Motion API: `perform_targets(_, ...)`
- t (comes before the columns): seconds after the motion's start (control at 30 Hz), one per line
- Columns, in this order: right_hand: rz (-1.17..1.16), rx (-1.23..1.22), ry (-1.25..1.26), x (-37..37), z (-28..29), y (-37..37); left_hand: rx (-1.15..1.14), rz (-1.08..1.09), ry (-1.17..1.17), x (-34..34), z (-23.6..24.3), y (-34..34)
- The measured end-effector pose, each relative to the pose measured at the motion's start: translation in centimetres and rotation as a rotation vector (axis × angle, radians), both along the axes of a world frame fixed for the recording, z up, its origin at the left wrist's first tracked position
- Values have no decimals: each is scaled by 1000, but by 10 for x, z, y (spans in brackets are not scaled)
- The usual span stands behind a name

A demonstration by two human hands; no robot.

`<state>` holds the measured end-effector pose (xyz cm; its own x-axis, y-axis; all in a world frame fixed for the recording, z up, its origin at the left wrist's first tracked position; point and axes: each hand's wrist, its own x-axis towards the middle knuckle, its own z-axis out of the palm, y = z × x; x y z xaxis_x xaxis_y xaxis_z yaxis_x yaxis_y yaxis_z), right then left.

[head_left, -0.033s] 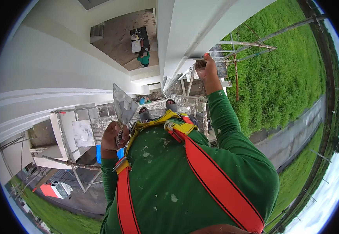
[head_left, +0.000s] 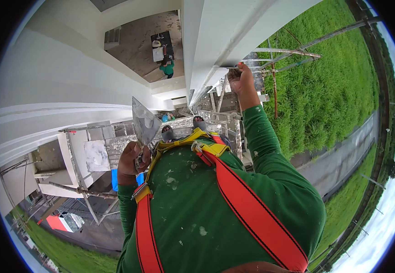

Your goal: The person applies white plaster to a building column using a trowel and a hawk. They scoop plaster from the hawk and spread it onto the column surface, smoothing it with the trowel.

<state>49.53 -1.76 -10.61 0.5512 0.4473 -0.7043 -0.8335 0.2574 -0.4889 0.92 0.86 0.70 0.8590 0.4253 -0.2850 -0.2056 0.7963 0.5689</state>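
Note:
My left hand (head_left: 134,159) is closed around the handle of a pointed trowel (head_left: 145,123). The trowel's metal blade stands up in front of me, with pale putty smeared on it. Out to the right, my right hand (head_left: 241,81) reaches up to the white wall column (head_left: 227,34) and grips a putty knife (head_left: 229,66). Only a bit of the knife's red end and its dark, flat blade show; the blade lies at the column's surface, close to its corner. My fingers hide most of the knife's handle.
I wear a red and yellow harness (head_left: 247,195). My feet stand on scaffold planks (head_left: 179,123). Scaffold poles (head_left: 293,52) stick out at right above grass (head_left: 324,95). Through a window opening, a person in green (head_left: 167,69) is beside a dark table (head_left: 163,42). A red and white truck (head_left: 65,222) is below left.

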Motion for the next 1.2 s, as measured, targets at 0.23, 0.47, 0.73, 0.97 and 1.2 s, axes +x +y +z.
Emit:
perform_targets(0.23,-29,107,-2,-1,69,-5,-10,-43,-71,-7,-10,3)
perform_targets(0.47,-27,209,-54,-7,148,-11,-48,-15,-112,-15,-19,5)
perform_targets(0.73,-19,312,-163,-14,242,-15,-18,-93,-122,-19,-26,17)
perform_targets(0.97,-1,474,-200,-2,312,-23,11,-88,-142,-32,-39,25)
perform_targets(1.2,113,668,-234,10,388,-30,36,-111,-153,-41,-49,33)
